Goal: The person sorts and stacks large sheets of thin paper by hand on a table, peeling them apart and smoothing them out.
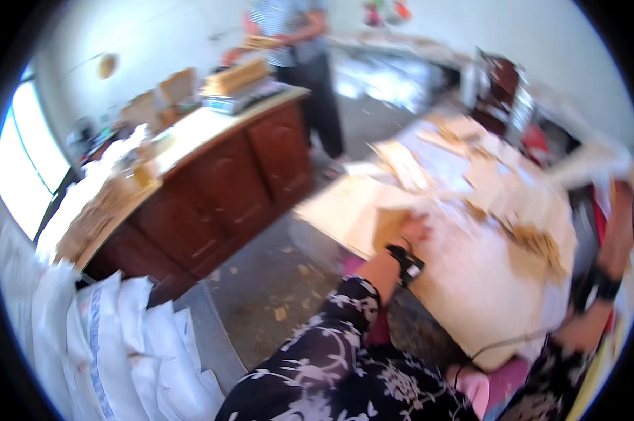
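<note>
My left hand (pixel 416 228) lies over a tan paper sheet (pixel 390 228) on the low table, its fingers apart and pressing on or near the paper. A black band and a small device circle that wrist. My right hand (pixel 618 210) is raised at the far right edge, past the table's side. Motion blur smears its fingers, so what it holds, if anything, does not show. Across the table are large cream paper sheets (pixel 485 302), folded paper pieces (pixel 405 165) and a bunched strip of brown paper (pixel 538 245).
A brown wooden counter (pixel 215 175) curves along the left, bearing a scale (pixel 236 98) with stacked paper on it. Another person (pixel 299 49) stands behind it holding paper pieces. White filled sacks (pixel 113 344) sit at lower left. A thin dark cable (pixel 506 342) crosses the table's near edge.
</note>
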Demonstrator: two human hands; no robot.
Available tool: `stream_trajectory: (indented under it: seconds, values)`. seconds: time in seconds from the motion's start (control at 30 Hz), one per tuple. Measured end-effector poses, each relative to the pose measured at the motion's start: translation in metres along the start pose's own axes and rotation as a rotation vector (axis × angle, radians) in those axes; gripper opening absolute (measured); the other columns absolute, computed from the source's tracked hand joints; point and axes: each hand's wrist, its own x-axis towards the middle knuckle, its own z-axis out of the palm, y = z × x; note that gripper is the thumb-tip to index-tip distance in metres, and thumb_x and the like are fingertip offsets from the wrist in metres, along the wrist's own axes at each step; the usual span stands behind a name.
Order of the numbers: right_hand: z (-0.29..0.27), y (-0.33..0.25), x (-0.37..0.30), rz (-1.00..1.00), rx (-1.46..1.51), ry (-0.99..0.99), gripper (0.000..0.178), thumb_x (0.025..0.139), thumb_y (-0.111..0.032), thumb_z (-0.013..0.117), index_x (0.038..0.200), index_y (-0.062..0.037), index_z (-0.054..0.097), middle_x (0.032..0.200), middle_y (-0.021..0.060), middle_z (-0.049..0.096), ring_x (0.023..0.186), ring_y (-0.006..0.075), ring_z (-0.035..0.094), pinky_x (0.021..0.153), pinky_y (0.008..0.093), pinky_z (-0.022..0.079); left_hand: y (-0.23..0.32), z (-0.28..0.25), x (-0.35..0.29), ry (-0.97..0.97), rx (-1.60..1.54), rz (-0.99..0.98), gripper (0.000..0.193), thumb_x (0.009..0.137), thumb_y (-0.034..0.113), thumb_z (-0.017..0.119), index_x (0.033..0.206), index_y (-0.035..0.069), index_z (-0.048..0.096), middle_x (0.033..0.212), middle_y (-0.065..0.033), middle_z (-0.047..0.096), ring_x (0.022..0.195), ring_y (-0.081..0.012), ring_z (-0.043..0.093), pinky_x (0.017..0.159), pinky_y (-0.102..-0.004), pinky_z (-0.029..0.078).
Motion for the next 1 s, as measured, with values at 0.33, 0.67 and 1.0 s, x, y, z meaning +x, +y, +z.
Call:
stream_trajectory:
  seconds: [0.33,0.67,1.0]
  values:
    - [-0.133,0.107,-0.046,0.165,-0.03,0.275,0.045,0.102,-0.04,0.057,0.118,0.0012,0.064,0.104,0.0089,0.063,0.101,0.0175,0.057,0.098,0.0302,0.041,0.114,-0.012,-0.048,0.43,0.103,0.048,0.04,0.102,0.041,0.046,0.106,0.003,0.061,0.105,-0.0116,0.065,0.082,-0.027,0.068,0.073,-0.0438,0.058]
    - [-0.161,0.132,-0.124,0.651,-0.178,0.363,0.065,0.093,-0.058,0.06,0.083,0.0047,0.071,0.078,0.0081,0.068,0.072,0.0157,0.063,0.067,0.0263,0.049,0.253,0.038,-0.177,0.499,0.089,0.427,0.026,0.098,0.025,0.057,0.115,0.006,0.061,0.099,-0.0093,0.071,0.073,-0.0124,0.063,0.06,-0.0238,0.053]
    - [-0.179,0.159,-0.164,0.616,0.174,0.468,0.043,0.098,-0.039,0.057,0.108,0.0028,0.064,0.094,0.0146,0.068,0.077,0.025,0.067,0.068,0.0342,0.056,-0.017,0.058,-0.257,-0.141,0.688,-0.364,0.033,0.101,0.028,0.056,0.124,0.005,0.063,0.1,-0.0057,0.073,0.077,-0.0128,0.068,0.061,-0.027,0.056]
